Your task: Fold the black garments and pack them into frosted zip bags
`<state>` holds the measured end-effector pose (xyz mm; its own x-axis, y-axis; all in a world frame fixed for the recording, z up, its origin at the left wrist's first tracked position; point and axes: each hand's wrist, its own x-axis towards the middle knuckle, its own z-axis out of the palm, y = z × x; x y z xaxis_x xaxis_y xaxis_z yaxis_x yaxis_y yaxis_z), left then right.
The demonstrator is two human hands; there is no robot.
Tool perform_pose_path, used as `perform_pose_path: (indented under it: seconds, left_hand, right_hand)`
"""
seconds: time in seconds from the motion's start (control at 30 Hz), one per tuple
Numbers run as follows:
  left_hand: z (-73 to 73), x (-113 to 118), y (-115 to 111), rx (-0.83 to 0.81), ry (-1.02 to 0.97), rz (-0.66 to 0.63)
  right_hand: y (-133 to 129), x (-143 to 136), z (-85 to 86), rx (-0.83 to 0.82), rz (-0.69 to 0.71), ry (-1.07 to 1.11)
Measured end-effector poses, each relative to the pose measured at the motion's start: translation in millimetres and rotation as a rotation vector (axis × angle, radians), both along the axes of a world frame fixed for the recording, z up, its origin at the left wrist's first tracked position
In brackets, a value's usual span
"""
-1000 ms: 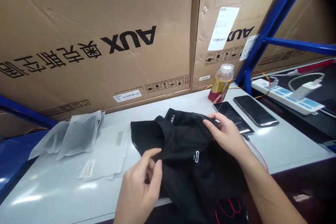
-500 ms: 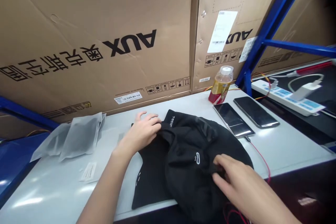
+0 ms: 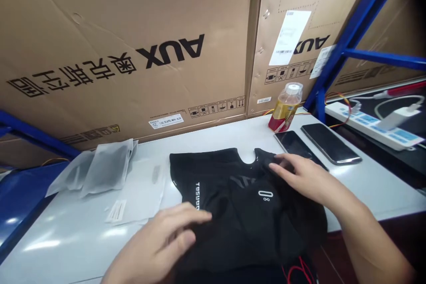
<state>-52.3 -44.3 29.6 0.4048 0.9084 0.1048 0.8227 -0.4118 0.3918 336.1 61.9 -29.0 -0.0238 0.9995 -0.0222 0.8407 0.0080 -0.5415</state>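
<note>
A black garment (image 3: 233, 204) with white lettering and a small white logo lies spread on the pale grey table (image 3: 66, 239), its lower part hanging over the near edge. My left hand (image 3: 166, 242) rests flat on the garment's near left part, fingers pointing right. My right hand (image 3: 306, 177) presses its fingers on the garment's far right edge, close to the neck cut-out. Neither hand pinches the cloth.
Frosted plastic bags (image 3: 96, 168) and flat white bags (image 3: 140, 191) lie left of the garment. Two dark phones (image 3: 329, 142) and a drink bottle (image 3: 285, 106) sit at the right rear. Large cardboard boxes (image 3: 133, 44) form the back wall. A power strip (image 3: 369, 124) lies far right.
The bunched garment has been spread flat. My left hand came back from the far left edge to the near side; my right hand moved from the near side up to the far right edge.
</note>
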Motion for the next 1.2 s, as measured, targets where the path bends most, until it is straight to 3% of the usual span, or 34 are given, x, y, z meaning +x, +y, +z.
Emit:
perform_pose_path:
  seconds: [0.1,0.23,0.33,0.43,0.5,0.57,0.67,0.73,0.83,0.9,0.97,1.07,1.2]
  left_hand:
    - [-2.8,5.1,40.3,-0.083,-0.039,0.074]
    - [-12.5,20.1,85.3,0.08,0.17,-0.005]
    - [-16.3,24.1,101.7,0.121,0.201,-0.001]
    - [-14.8,26.0,105.5,0.246,0.201,0.174]
    - [-14.6,32.4,101.2,0.352,0.202,0.327]
    - [-15.9,43.3,90.2,0.4,0.208,0.347]
    - [-16.6,57.6,63.2,0.264,0.216,0.036]
    - [-13.5,58.6,43.2,0.1,0.213,-0.15]
    - [-4.5,47.4,20.0,-0.063,0.25,-0.18]
    - [1.3,37.9,11.0,-0.042,0.268,-0.179]
    - [4.1,32.6,6.0,0.087,0.245,-0.177]
    - [-2.6,37.4,1.1,0.194,0.23,-0.157]
    - [-26.4,53.1,-3.6,0.052,0.321,-0.209]
  right_hand:
    - [-7.7,-2.4,-2.6,-0.007,0.036,0.019]
    - [-13.2,4.4,0.1,0.06,0.035,0.07]
    - [-11.6,16.0,3.4,0.012,0.022,0.171]
    - [-7.5,26.1,4.6,0.027,-0.025,0.209]
    - [-6.0,24.5,4.5,0.151,-0.111,0.11]
    - [-8.2,12.9,4.5,0.324,-0.148,-0.014]
    - [-22.0,-17.4,1.8,0.515,-0.036,-0.068]
    - [-35.4,-35.6,-6.3,0.481,0.117,-0.062]
    - [-51.2,-46.1,-28.5,0.37,0.237,-0.101]
    - [-55.4,-43.6,-43.6,0.323,0.275,-0.147]
    - [-55.8,-40.0,-52.7,0.327,0.293,-0.182]
    - [-55.7,-40.6,-53.1,0.404,0.287,-0.207]
    - [-60.8,-47.9,-49.8,0.454,0.338,-0.263]
